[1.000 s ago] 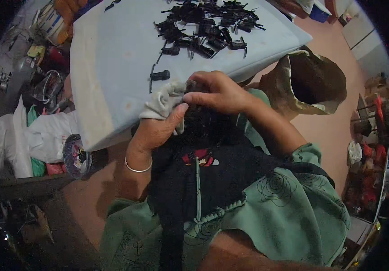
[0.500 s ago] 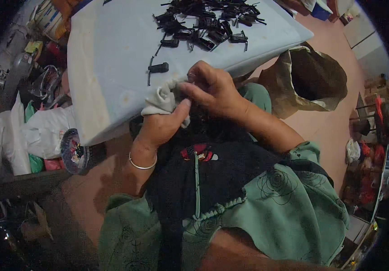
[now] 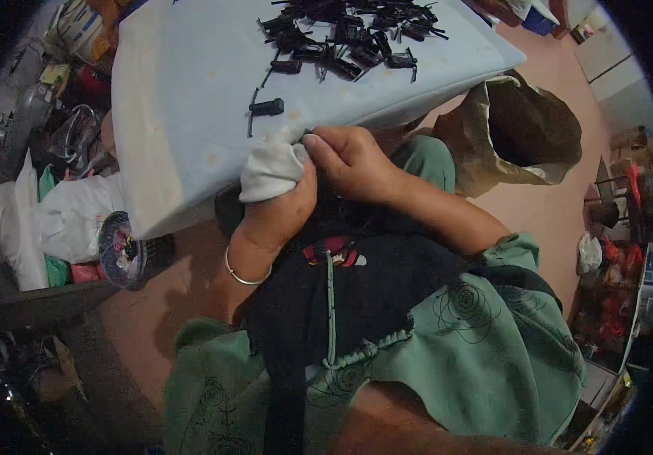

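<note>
A whitish cloth (image 3: 272,173), bunched and folded, covers the fingers of my left hand (image 3: 290,211), whose thumb presses against it. I cannot tell whether it is a glove or a loose cloth. My right hand (image 3: 358,161) is closed in a pinch right beside the cloth's far edge. Something small and dark shows at its fingertips, too little to name. Just beyond the hands, a single black plastic part with a thin arm (image 3: 267,108) lies on the pale-covered table (image 3: 190,91). Farther back is a heap of similar black parts (image 3: 341,57).
To the right of the table stands an open brown sack (image 3: 470,144) on the reddish floor. White plastic bags (image 3: 76,220) and a clear round bowl (image 3: 125,254) with small bits sit at the left. Shelves with goods (image 3: 622,288) line the far right.
The cloth has been drawn more smoothly over my left fingers. My right hand has moved slightly down and closed into a tighter pinch. The black parts on the table lie as before.
</note>
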Tool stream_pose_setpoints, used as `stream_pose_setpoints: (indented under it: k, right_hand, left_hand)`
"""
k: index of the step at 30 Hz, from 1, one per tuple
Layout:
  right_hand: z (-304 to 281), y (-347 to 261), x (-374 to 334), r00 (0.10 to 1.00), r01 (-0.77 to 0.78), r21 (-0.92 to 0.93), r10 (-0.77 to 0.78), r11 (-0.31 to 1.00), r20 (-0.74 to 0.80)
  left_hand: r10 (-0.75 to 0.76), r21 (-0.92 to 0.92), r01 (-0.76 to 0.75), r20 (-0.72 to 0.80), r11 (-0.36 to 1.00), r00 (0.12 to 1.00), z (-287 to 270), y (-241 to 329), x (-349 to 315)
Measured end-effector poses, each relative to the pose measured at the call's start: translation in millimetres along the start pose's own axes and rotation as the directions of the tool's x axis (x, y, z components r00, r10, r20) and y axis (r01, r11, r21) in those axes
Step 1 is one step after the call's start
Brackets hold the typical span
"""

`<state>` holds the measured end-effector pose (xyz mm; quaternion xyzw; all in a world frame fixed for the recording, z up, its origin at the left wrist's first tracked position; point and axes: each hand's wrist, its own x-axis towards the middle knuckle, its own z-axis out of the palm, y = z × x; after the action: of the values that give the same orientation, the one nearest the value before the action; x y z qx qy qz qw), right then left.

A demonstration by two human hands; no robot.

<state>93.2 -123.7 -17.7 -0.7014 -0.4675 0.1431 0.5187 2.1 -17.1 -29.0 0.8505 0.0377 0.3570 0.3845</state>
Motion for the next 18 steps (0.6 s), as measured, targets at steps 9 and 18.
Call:
stream_pose_setpoints:
  k: [9,18]
  right_hand:
    - [0.1,10.8,0.4,1.0,-0.016,0.041,0.016,0.999,-0.012]
    - [19.4,37.9,-2.0,0.987,-0.139,0.283,0.155,0.949,-0.035]
  left_hand:
    - [-0.262,-0.26,0.28,0.103,0.924,0.96,5.7,-2.7,5.1]
    - [0.103,0.219,-0.116,0.07,0.969,0.992,12.9,-8.5,-4.1]
